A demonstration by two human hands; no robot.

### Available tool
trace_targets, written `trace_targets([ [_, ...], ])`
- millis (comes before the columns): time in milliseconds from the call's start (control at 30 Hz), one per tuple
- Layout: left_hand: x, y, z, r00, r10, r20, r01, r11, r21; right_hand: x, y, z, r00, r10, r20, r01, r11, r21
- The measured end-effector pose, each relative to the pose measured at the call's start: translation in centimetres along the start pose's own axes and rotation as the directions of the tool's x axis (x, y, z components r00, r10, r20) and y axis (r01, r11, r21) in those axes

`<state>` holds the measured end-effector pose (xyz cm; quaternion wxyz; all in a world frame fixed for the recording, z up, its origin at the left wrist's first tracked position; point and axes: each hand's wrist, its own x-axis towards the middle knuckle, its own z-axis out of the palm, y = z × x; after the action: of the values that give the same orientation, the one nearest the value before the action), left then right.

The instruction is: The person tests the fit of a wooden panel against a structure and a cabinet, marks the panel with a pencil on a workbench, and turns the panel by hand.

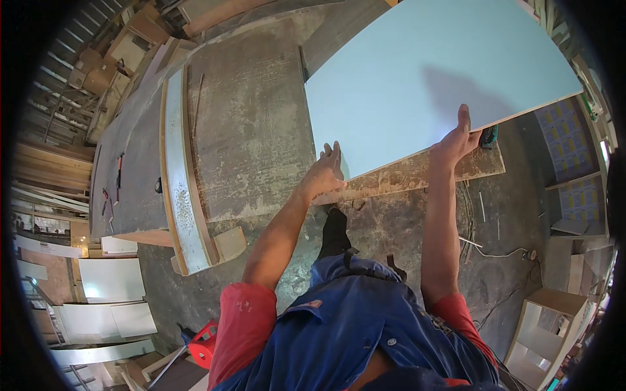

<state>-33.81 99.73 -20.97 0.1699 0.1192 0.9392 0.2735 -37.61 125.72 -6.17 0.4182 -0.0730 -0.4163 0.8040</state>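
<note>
A large, pale blue-white board (404, 85) lies tilted across the right part of the worktable, with its near edge toward me. My right hand (454, 142) grips that near edge, thumb on the top face and the other fingers underneath, out of sight. At the near left corner, my left hand (324, 174) curls round the board, its fingers along the left edge and its thumb by the near edge. A dark green and black object (488, 136), partly hidden, shows just beyond my right hand under the board.
The brown, worn worktable (254, 117) carries a long strip (176, 156) with wooden sides and an orange-handled tool (119, 176). White panels (111, 280) stand at the left. A red object (203, 345) sits low left. A cable (502, 253) and an open cabinet (548, 332) are at the right.
</note>
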Motion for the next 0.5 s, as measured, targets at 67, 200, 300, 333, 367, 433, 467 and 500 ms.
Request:
trace_targets([
  [67, 0.3, -0.2, -0.1, 1.000, 0.004, 0.000, -0.004, 1.000, -0.015, 0.0, -0.1, 0.4, 0.999, 0.026, -0.037, -0.025, 1.000, 0.010],
  [200, 1.1, -0.4, -0.6, 1.000, -0.014, 0.013, 0.015, 0.999, -0.045, 0.8, 0.8, 0.5, 1.000, 0.021, -0.010, -0.021, 0.999, 0.037],
  [300, 1.9, -0.9, -0.8, 1.000, -0.012, -0.005, 0.012, 0.999, -0.052, 1.1, 1.3, 1.2, 0.999, 0.037, -0.031, -0.037, 0.999, 0.012],
  [333, 2.1, -1.1, -0.9, 1.000, -0.008, -0.013, 0.008, 0.999, -0.049, 1.1, 1.5, 1.4, 0.998, 0.049, -0.042, -0.049, 0.999, 0.005],
  [367, 2.3, -1.4, -1.0, 1.000, -0.012, -0.018, 0.011, 0.999, -0.053, 1.2, 1.6, 1.7, 0.997, 0.060, -0.054, -0.060, 0.998, -0.003],
  [433, 2.6, -1.8, -1.2, 1.000, 0.002, -0.024, -0.004, 0.996, -0.084, 1.2, 1.8, 2.2, 0.997, 0.069, -0.043, -0.069, 0.997, 0.018],
  [467, 2.9, -1.7, -1.4, 1.000, 0.003, -0.028, -0.005, 0.996, -0.087, 1.3, 1.8, 2.4, 0.996, 0.073, -0.044, -0.071, 0.997, 0.037],
  [500, 3.1, -1.6, -1.6, 1.000, -0.004, -0.022, 0.003, 0.998, -0.071, 1.6, 2.2, 2.5, 0.997, 0.070, -0.039, -0.069, 0.997, 0.037],
])
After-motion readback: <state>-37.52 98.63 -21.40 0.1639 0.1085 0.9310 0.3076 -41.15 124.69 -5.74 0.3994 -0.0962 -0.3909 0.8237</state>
